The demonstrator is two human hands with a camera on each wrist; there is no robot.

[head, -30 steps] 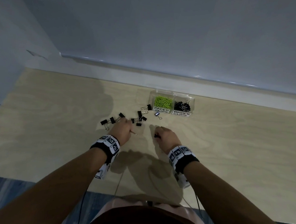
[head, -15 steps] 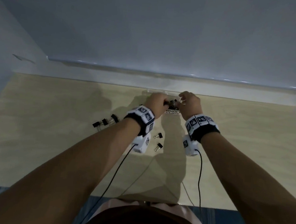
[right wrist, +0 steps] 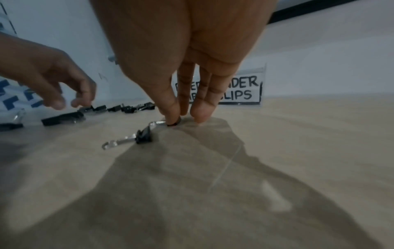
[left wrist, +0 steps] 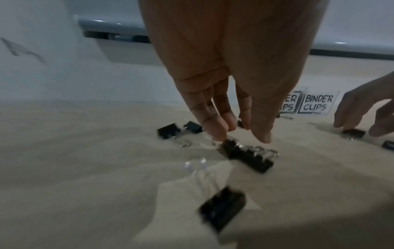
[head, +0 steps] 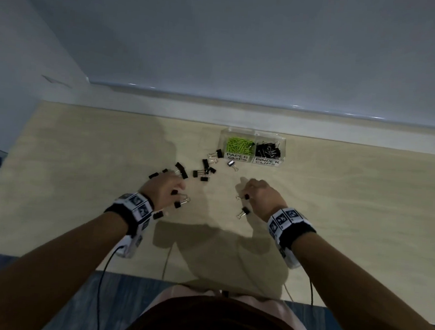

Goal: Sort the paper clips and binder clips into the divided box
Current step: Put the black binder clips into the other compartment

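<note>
The clear divided box [head: 284, 146] stands at the back of the table, with green paper clips [head: 239, 145] in its left half and black binder clips [head: 267, 150] in its right half. Several loose black binder clips [head: 205, 170] lie in front of it. My left hand [left wrist: 243, 139] reaches down over one binder clip [left wrist: 247, 155]; a fingertip touches its near end and the thumb stands apart. My right hand [right wrist: 177, 121] pinches a small binder clip [right wrist: 173, 124] on the table between thumb and forefinger. A second clip [right wrist: 145, 134] lies just beside it.
The wooden table [head: 349, 212] meets a white ledge and grey wall at the back. Another clip [head: 158, 214] lies by my left wrist. Cables hang from both wrist bands over the front edge.
Half a second ago both hands were up at the box over the binder clip half. They have come back down to the loose clips on the table.
</note>
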